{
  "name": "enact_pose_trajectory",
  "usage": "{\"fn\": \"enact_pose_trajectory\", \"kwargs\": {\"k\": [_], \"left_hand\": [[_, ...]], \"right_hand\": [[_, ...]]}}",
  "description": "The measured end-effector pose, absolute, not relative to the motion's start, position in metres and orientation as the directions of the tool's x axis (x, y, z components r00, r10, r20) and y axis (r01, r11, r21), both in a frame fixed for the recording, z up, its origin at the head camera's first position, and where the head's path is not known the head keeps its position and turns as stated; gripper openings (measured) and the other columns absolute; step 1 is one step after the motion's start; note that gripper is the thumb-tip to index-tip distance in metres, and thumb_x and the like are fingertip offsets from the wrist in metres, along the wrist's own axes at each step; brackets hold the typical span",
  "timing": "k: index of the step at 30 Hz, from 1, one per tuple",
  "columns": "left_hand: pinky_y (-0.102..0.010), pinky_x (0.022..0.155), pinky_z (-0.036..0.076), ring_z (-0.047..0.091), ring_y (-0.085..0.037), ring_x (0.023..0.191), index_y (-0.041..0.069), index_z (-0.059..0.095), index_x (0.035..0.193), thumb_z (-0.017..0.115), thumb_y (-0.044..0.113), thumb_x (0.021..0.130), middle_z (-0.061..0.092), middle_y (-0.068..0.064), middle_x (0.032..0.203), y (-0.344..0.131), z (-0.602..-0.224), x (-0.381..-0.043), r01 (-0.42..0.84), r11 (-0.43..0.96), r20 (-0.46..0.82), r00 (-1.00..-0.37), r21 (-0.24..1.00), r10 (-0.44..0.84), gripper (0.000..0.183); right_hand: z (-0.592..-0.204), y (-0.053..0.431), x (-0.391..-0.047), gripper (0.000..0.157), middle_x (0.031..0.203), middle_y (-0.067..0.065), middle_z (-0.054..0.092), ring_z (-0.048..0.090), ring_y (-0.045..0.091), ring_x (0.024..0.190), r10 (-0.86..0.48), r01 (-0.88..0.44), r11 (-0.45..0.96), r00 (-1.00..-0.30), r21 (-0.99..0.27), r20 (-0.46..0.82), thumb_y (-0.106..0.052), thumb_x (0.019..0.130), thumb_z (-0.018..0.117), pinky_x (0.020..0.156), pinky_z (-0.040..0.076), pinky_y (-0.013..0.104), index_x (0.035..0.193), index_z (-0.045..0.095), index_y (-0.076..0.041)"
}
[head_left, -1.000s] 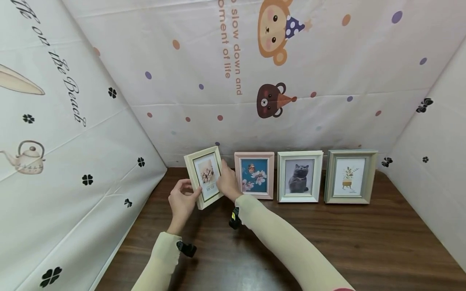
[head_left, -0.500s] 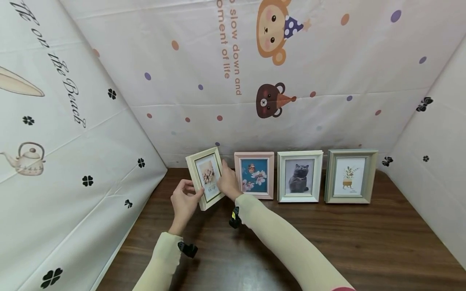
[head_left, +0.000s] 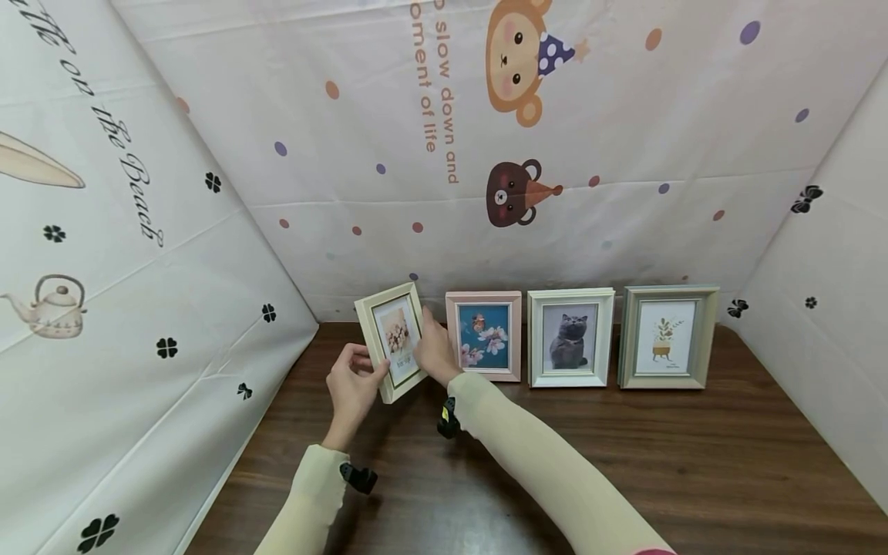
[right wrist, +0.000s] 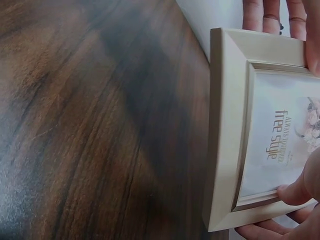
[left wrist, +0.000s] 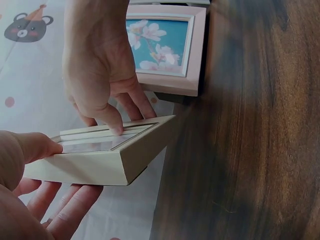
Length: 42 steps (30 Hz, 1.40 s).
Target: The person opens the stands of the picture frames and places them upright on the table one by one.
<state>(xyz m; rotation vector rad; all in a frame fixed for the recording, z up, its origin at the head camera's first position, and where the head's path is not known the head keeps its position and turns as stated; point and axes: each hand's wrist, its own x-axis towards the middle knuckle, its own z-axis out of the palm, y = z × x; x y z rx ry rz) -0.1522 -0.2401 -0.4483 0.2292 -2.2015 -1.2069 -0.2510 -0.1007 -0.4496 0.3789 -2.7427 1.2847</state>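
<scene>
Both hands hold a cream picture frame with a flower print, tilted at the left end of a row of frames. My left hand grips its left side, thumb on the front and fingers behind, as the left wrist view shows. On the opposite side my right hand pinches the edge, its thumb on the front by the inner border. Gold lettering reading "free style" shows on the print in the right wrist view. Just right of that hand stands a pink frame with a blossom picture.
Farther right stand a white frame with a grey cat and a grey-beige frame with a potted plant. All are on a dark wooden table. Printed white cloth rises behind and at both sides.
The cream frame and my left hand have shifted slightly right, with both hands keeping their grip. The standing frames have stayed in place.
</scene>
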Motion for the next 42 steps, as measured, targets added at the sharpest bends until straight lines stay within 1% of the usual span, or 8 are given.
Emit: {"fn": "enact_pose_trajectory", "kwargs": {"k": [11,16,22,27,29,32,39,42], "left_hand": [[-0.025,0.056,0.053,0.069,-0.021,0.062,0.01,0.065,0.098,0.091,0.013,0.078,0.072,-0.007,0.08,-0.24,-0.448,-0.154,0.116,0.596,0.433,-0.797,0.794,-0.421,0.033],[-0.024,0.056,0.053,0.071,-0.026,0.064,0.009,0.065,0.099,0.091,0.012,0.078,0.072,-0.008,0.081,-0.241,-0.446,-0.153,0.119,0.594,0.432,-0.799,0.795,-0.418,0.033],[-0.023,0.055,0.053,0.072,-0.028,0.064,0.008,0.065,0.1,0.091,0.01,0.078,0.072,-0.01,0.081,-0.241,-0.445,-0.154,0.125,0.6,0.442,-0.794,0.79,-0.417,0.034],[-0.02,0.053,0.051,0.071,-0.029,0.063,0.007,0.066,0.1,0.091,0.008,0.077,0.072,-0.01,0.08,-0.241,-0.447,-0.155,0.131,0.601,0.451,-0.787,0.788,-0.42,0.034],[-0.02,0.053,0.051,0.072,-0.028,0.063,0.007,0.066,0.1,0.091,0.008,0.076,0.072,-0.01,0.08,-0.241,-0.447,-0.155,0.137,0.6,0.456,-0.785,0.788,-0.42,0.034],[-0.019,0.053,0.051,0.072,-0.029,0.063,0.007,0.067,0.1,0.091,0.008,0.076,0.072,-0.01,0.08,-0.24,-0.447,-0.155,0.145,0.595,0.457,-0.785,0.791,-0.417,0.035],[-0.021,0.055,0.053,0.072,-0.025,0.064,0.008,0.067,0.1,0.091,0.009,0.076,0.072,-0.009,0.082,-0.237,-0.445,-0.155,0.158,0.6,0.466,-0.788,0.784,-0.402,0.034],[-0.023,0.055,0.054,0.071,-0.024,0.062,0.008,0.067,0.1,0.091,0.009,0.076,0.072,-0.01,0.081,-0.235,-0.444,-0.155,0.164,0.614,0.484,-0.778,0.772,-0.4,0.034]], "right_hand": [[-0.442,-0.097,-0.253,0.069,0.112,0.018,0.067,0.068,0.032,0.097,-0.255,-0.362,0.593,-0.932,-0.719,0.259,-0.005,0.099,0.063,0.081,0.057,0.047,0.16,0.029,-0.007],[-0.432,-0.097,-0.253,0.072,0.107,0.02,0.064,0.065,0.031,0.087,-0.321,-0.456,0.587,-0.89,-0.669,0.325,-0.008,0.101,0.062,0.075,0.055,0.047,0.161,0.023,-0.002],[-0.413,-0.097,-0.247,0.07,0.126,0.023,0.061,0.067,0.033,0.101,-0.361,-0.463,0.601,-0.885,-0.652,0.296,-0.017,0.104,0.06,0.081,0.056,0.046,0.162,0.022,-0.006],[-0.4,-0.1,-0.242,0.066,0.119,0.02,0.064,0.067,0.029,0.092,-0.395,-0.481,0.568,-0.871,-0.667,0.291,-0.022,0.106,0.056,0.076,0.057,0.043,0.163,0.024,-0.009],[-0.395,-0.101,-0.238,0.064,0.122,0.019,0.063,0.066,0.029,0.096,-0.401,-0.482,0.55,-0.869,-0.682,0.291,-0.023,0.108,0.053,0.079,0.056,0.044,0.163,0.025,-0.011],[-0.391,-0.104,-0.235,0.061,0.132,0.019,0.058,0.064,0.029,0.102,-0.408,-0.492,0.534,-0.862,-0.687,0.301,-0.024,0.109,0.051,0.084,0.055,0.045,0.163,0.026,-0.012],[-0.382,-0.109,-0.23,0.061,0.152,0.022,0.045,0.055,0.037,0.129,-0.42,-0.504,0.519,-0.854,-0.691,0.308,-0.031,0.109,0.05,0.102,0.049,0.053,0.164,0.025,-0.019],[-0.378,-0.113,-0.227,0.059,0.148,0.022,0.047,0.059,0.034,0.12,-0.419,-0.502,0.523,-0.855,-0.689,0.304,-0.031,0.11,0.049,0.096,0.051,0.05,0.164,0.028,-0.019]]}}
